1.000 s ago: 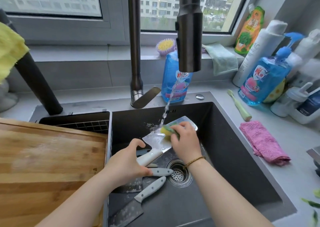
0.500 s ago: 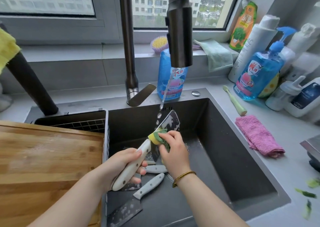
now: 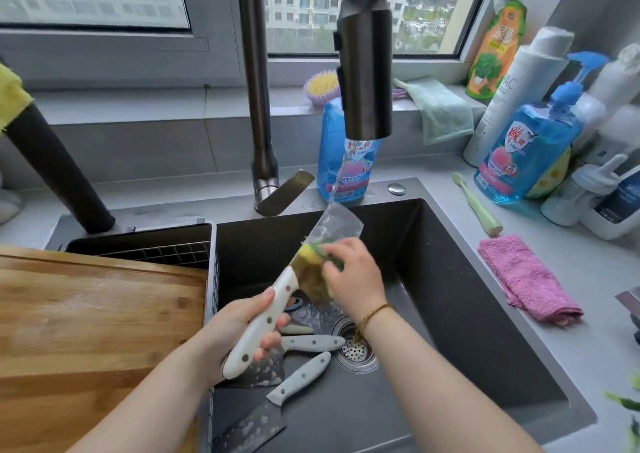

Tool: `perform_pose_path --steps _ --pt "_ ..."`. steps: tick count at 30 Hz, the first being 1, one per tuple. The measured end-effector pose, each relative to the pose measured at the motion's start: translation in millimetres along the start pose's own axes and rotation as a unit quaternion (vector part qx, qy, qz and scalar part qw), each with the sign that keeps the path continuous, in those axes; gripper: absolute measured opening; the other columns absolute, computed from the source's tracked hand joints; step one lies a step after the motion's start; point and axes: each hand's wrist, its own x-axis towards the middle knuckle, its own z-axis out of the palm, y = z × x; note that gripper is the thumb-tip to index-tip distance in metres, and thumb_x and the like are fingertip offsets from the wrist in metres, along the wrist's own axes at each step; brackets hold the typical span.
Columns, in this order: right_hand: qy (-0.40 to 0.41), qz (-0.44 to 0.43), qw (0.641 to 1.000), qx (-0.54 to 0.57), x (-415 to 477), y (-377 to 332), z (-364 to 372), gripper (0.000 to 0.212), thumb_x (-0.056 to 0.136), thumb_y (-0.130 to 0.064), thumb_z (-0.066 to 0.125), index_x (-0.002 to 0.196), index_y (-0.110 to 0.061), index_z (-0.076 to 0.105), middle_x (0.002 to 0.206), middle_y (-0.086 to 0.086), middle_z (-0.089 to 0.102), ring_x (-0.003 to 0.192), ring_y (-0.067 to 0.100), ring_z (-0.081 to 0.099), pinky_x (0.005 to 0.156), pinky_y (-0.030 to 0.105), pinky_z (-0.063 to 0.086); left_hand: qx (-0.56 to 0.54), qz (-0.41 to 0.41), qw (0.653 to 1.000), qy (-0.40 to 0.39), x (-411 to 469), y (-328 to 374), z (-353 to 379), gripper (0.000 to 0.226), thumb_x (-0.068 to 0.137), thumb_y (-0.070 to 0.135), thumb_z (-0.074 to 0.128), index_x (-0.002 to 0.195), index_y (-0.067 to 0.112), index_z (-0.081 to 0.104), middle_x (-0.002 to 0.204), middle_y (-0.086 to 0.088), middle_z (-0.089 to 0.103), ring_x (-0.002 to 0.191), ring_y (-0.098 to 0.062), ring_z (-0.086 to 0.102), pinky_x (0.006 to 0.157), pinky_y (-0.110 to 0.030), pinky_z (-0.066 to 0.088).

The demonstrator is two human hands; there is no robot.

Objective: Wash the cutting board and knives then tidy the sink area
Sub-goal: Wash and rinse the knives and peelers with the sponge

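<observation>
Where the cleaver sits: white-handled steel cleaver with a broad rectangular blade, held over the dark rectangular sink, below the dark metal tap spout.
Long axis: diagonal, handle butt at lower left, blade end at upper right, tilted up toward the spout.
Look: blade wet and shiny; handle shows three dark rivets; the thin water stream lands on the far end of the blade.
Left hand: fingers and thumb wrapped round the white handle, firm grip.
Right hand: fingers curled on the yellow-and-green sponge, pressing it to the blade flat at mid-blade.
Other knives: grey-handled knife with a mottled dark blade flat on the sink floor, handle pointing toward the round steel drain strainer; second grey-handled knife just above it, blade hidden under the left hand.
Board: brown wooden cutting board lies flat left of the sink.
Counter right: crumpled pink cloth, blue pump bottle of dish soap behind it.
</observation>
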Motion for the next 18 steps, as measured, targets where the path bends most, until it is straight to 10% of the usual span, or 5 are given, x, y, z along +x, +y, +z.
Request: perform_pose_path --steps 5,11,18 --pt "0.108 0.141 0.984 0.014 30.5 16.5 -17.5 0.033 0.092 -0.015 0.047 0.124 -0.014 0.056 0.125 0.009 0.048 0.11 0.021 0.051 0.084 0.02 0.036 0.05 -0.018 0.998 -0.028 -9.3 -8.0 2.2 0.04 0.078 0.03 0.055 0.104 0.001 0.05 0.056 -0.005 0.048 0.032 -0.009 0.037 0.027 -0.015 0.034" --pt "-0.041 -0.022 0.999 -0.001 -8.4 -4.5 9.7 0.032 0.09 -0.017 0.051 0.121 -0.016 0.058 0.115 0.001 0.047 0.102 0.011 0.049 0.079 0.012 0.033 0.044 0.015 0.999 0.001 -5.0 -5.7 -0.6 0.037 0.069 0.018 0.067 0.099 0.004 0.05 0.053 -0.001 0.048 0.033 -0.007 0.038 0.029 -0.015 0.034" --pt "0.034 0.025 0.999 -0.005 0.3 -0.2 -2.7 0.031 0.088 -0.011 0.053 0.118 -0.012 0.061 0.117 0.006 0.048 0.106 0.018 0.05 0.081 0.014 0.031 0.057 0.028 0.998 -0.02 -1.3 0.9 9.2 0.038 0.071 0.022 0.055 0.104 0.003 0.052 0.054 -0.001 0.047 0.034 -0.007 0.039 0.03 -0.016 0.036"
